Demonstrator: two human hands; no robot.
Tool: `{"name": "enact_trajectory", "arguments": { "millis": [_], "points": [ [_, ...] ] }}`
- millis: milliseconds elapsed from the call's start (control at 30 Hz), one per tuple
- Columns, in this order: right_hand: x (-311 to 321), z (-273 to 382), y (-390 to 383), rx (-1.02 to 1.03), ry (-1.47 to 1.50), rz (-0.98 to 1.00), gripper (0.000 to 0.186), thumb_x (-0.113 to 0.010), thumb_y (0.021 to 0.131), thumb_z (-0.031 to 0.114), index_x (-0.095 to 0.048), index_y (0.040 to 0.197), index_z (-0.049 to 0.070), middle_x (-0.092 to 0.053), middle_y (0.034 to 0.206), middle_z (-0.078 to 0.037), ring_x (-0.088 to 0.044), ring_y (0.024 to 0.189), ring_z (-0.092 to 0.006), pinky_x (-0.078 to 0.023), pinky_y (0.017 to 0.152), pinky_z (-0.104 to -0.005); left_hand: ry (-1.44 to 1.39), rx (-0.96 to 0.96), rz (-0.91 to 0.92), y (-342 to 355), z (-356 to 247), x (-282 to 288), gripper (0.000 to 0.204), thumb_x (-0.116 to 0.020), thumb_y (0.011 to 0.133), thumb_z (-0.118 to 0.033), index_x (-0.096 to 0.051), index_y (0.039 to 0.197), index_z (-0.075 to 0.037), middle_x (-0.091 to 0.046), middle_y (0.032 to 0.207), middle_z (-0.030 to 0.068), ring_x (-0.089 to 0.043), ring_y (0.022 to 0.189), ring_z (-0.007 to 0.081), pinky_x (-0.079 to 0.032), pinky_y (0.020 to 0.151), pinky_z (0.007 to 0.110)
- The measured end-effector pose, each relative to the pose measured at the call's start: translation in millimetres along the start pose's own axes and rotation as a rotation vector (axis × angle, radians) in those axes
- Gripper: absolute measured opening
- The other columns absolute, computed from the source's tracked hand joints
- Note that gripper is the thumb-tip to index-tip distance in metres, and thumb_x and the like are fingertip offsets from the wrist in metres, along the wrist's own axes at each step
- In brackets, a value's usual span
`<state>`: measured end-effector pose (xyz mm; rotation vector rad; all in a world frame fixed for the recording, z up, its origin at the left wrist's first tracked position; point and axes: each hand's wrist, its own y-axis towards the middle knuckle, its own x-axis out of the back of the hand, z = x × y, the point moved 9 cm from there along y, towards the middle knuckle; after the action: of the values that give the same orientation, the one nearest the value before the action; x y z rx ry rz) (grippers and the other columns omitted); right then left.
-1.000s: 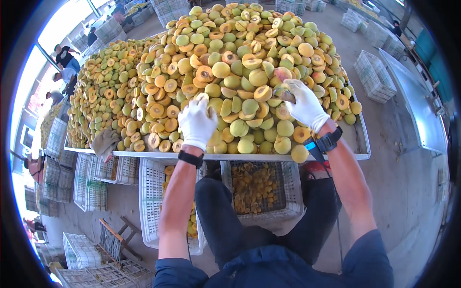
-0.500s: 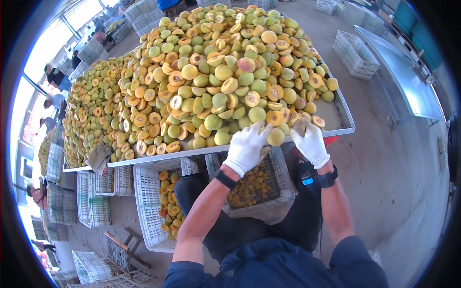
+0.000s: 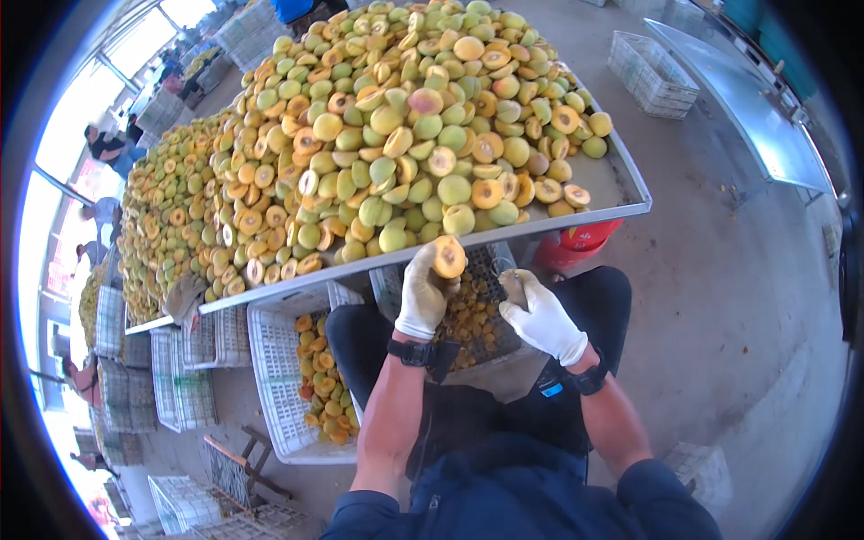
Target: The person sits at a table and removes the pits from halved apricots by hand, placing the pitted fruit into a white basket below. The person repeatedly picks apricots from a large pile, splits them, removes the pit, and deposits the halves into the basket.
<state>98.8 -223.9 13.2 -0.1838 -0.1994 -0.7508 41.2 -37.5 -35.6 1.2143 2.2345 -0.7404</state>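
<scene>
My left hand (image 3: 425,290), in a white glove with stained fingers, holds a peach half (image 3: 449,257) upright, its orange cut face and brown centre showing. To its right, my gloved right hand (image 3: 538,313) is closed around a small tool whose thin wire loop (image 3: 503,265) sticks out past the fingertips; its handle is hidden in the fingers. Both hands are in front of the metal table's rim (image 3: 414,247), over a crate (image 3: 504,355) between my knees that holds small brownish pieces. Beyond them lies a big heap of halved peaches (image 3: 387,135).
Left of my knees, a white crate (image 3: 270,378) holds peach halves. A red bucket (image 3: 580,241) is beneath the table's right corner. Stacked crates (image 3: 126,396) and a wooden-framed seat (image 3: 236,472) are further left. Another crate (image 3: 652,76) and a metal table (image 3: 738,108) stand at right.
Both hands have drawn back from the heap's edge toward me. My left hand now holds a peach half up over the crate. The view has shifted slightly.
</scene>
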Motion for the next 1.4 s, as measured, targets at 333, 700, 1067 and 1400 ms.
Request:
{"name": "enact_trajectory", "arguments": {
  "millis": [333, 700, 1067, 1400],
  "points": [
    [-91.2, -8.2, -33.1, 0.277, -0.715, -0.002, 0.025, -0.065, 0.086, 0.011, -0.058, 0.109, 0.005, -0.061, 0.095, -0.018, -0.066, 0.079, -0.0408, -0.054, 0.067, -0.0511, -0.184, 0.137, 0.003, -90.7, 43.9, 52.0, 0.077, -0.033, 0.103, -0.062, -0.060, 0.126, 0.006, -0.069, 0.091, 0.0120, -0.054, 0.056, 0.0150, -0.037, 0.045, 0.025],
    [-123.5, -9.5, -48.9, 0.289, -0.781, 0.004, 0.028, -0.061, 0.087, 0.012, -0.056, 0.110, -0.003, -0.066, 0.088, -0.021, -0.068, 0.073, -0.0399, -0.055, 0.063, -0.0492, -0.210, 0.001, 0.029, -93.7, 39.8, 55.1, 0.061, -0.044, 0.090, -0.041, -0.061, 0.124, 0.006, -0.069, 0.112, 0.0244, -0.068, 0.102, 0.0318, -0.057, 0.091, 0.039],
    [-141.1, -15.7, -46.5, 0.286, -0.785, -0.016, 0.025, -0.055, 0.092, 0.013, -0.054, 0.112, -0.001, -0.064, 0.090, -0.023, -0.067, 0.072, -0.0429, -0.055, 0.062, -0.0524, -0.279, -0.077, -0.057, -90.7, 39.9, 70.6, 0.062, -0.046, 0.083, -0.039, -0.062, 0.122, 0.006, -0.069, 0.111, 0.0252, -0.067, 0.103, 0.0335, -0.054, 0.096, 0.042],
    [-148.9, -28.7, -35.0, 0.277, -0.748, 0.090, 0.026, -0.053, 0.092, 0.013, -0.053, 0.112, -0.004, -0.066, 0.091, -0.026, -0.068, 0.077, -0.0446, -0.055, 0.068, -0.0531, -0.318, -0.119, -0.113, -92.2, 36.2, 72.2, 0.053, -0.046, 0.084, -0.034, -0.062, 0.115, 0.005, -0.069, 0.105, 0.0217, -0.067, 0.100, 0.0309, -0.053, 0.094, 0.040]
  ]
}}
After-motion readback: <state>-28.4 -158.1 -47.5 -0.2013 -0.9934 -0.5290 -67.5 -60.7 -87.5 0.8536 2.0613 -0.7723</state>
